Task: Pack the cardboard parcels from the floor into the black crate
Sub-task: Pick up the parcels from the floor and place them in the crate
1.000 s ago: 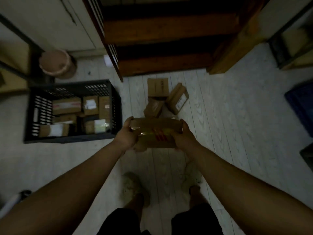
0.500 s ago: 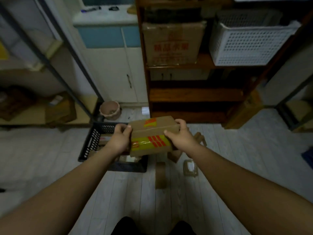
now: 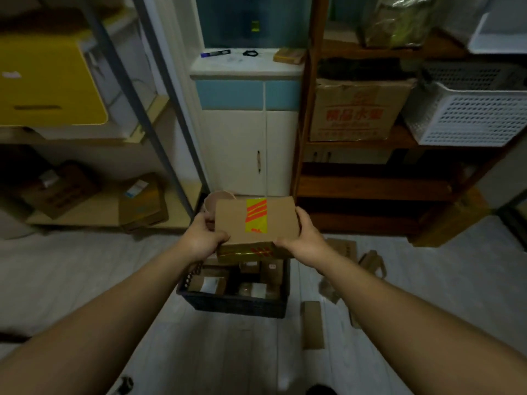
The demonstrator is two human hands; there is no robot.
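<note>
My left hand (image 3: 204, 238) and right hand (image 3: 302, 240) grip opposite ends of the flat brown cardboard parcel with yellow-and-orange tape (image 3: 256, 220), holding it above the part-filled black plastic crate (image 3: 236, 305) on the floor (image 3: 85, 280), ready for lowering in flat.

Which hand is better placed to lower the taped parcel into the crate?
Probably the left hand: both hands grip the parcel, but it is over the black crate, while the right hand is out at its right wall.
</note>
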